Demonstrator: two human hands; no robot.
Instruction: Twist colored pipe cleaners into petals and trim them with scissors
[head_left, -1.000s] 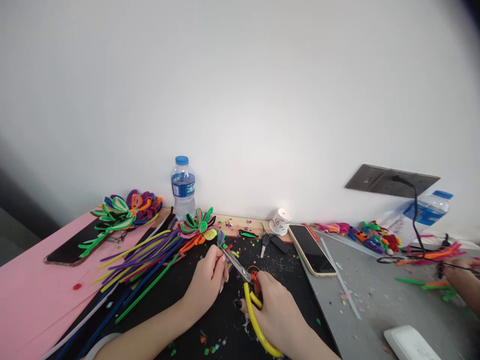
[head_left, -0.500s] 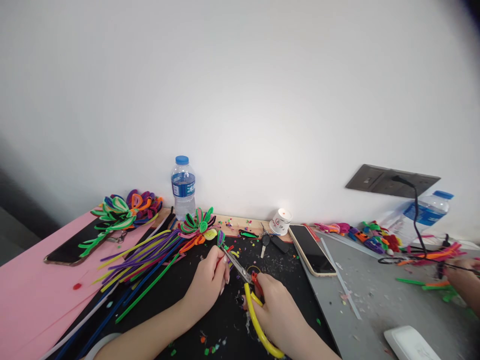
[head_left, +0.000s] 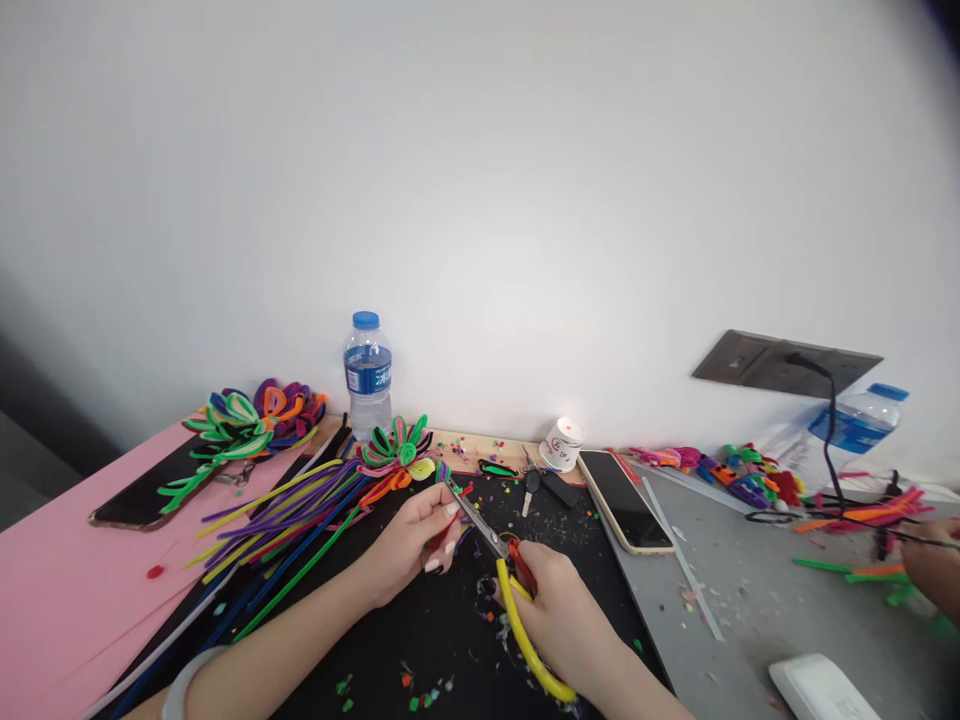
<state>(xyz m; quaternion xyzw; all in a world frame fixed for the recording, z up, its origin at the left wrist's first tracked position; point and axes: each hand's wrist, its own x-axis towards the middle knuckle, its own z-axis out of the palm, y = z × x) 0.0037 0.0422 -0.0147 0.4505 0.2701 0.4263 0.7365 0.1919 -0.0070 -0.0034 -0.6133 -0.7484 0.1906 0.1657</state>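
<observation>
In my right hand [head_left: 551,610] is a pair of scissors [head_left: 480,523] with red inner grips and a yellow handle loop [head_left: 529,650]. The metal blades point up and left and look nearly closed. My left hand [head_left: 416,535] is pinched at the blade tips, its fingers around something red, mostly hidden. Just beyond my left fingertips lies a small purple and green piece [head_left: 443,472]. A green, pink and black pipe-cleaner flower [head_left: 401,447] lies behind my left hand, and a bundle of coloured pipe cleaners [head_left: 300,510] is to its left.
A water bottle [head_left: 367,375] stands by the wall. A paper cup [head_left: 562,445], keys [head_left: 531,485] and a phone [head_left: 626,505] lie at the back. Another phone [head_left: 150,490] is on the pink sheet [head_left: 90,590]. At far right, another person's hand [head_left: 930,560] is near pipe cleaners.
The scissor blades have come closer together. My left hand has turned a little and its fingers have shifted. My right hand has moved slightly right and down.
</observation>
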